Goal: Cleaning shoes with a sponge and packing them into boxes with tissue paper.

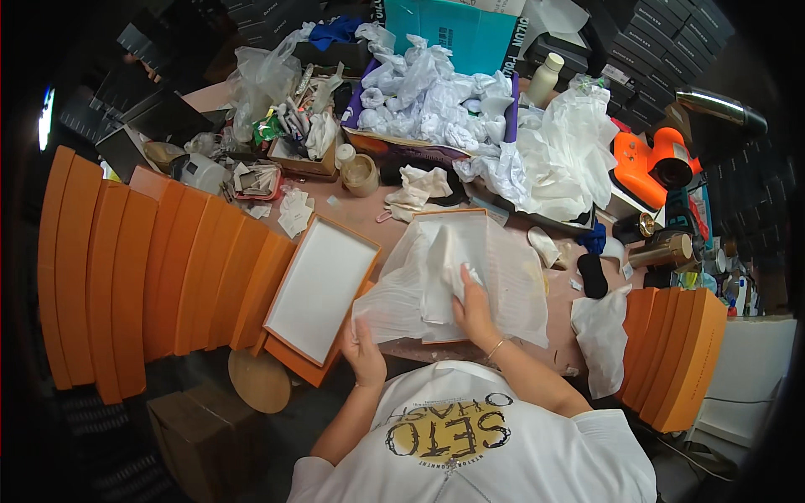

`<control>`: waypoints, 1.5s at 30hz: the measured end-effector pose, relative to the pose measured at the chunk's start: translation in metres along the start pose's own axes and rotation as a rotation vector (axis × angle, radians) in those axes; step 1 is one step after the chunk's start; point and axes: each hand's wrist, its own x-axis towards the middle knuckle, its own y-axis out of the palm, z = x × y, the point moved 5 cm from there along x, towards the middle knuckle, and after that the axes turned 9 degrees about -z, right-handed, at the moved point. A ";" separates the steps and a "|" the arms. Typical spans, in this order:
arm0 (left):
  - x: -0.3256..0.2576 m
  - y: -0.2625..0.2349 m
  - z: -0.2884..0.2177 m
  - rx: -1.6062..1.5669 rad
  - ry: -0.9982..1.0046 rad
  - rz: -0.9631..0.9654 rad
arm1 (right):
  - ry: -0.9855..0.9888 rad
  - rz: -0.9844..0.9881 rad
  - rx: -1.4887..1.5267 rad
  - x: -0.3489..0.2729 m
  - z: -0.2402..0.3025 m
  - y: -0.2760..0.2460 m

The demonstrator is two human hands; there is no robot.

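In front of me lies an open orange box (pixel 453 215), with thin white tissue paper (pixel 521 289) spread over it and past both its sides. At the left edge of the sheet, my left hand (pixel 365 354) pinches the tissue paper between thumb and fingers. My right hand (pixel 475 312) is over the box, its fingers closed on a folded white piece (pixel 443 281), cloth or paper, I cannot tell which. What is under the tissue is hidden. Left of it, an orange box part (pixel 320 281) with a white inside leans at a slant.
Orange boxes (pixel 172 260) stand in a long row at left, several more (pixel 675 356) at right. A purple-edged box (pixel 356 109) of crumpled white paper stands behind, near a jar (pixel 359 176), a cream bottle (pixel 545 80) and an orange device (pixel 641 172). A black eye mask (pixel 592 275) lies at right.
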 end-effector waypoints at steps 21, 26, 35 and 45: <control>0.005 0.154 0.157 1.616 0.943 1.254 | 0.580 -0.285 -0.931 -0.152 -0.038 -0.332; 0.011 0.152 0.151 1.551 0.991 1.352 | 1.002 -0.011 -0.833 -0.198 -0.087 -0.323; -0.055 0.201 0.009 0.507 0.546 1.148 | 0.606 -0.608 -0.259 -0.139 -0.086 -0.339; -0.179 0.208 0.008 -0.042 -1.643 1.145 | -0.323 -0.380 0.082 -0.025 0.176 -0.254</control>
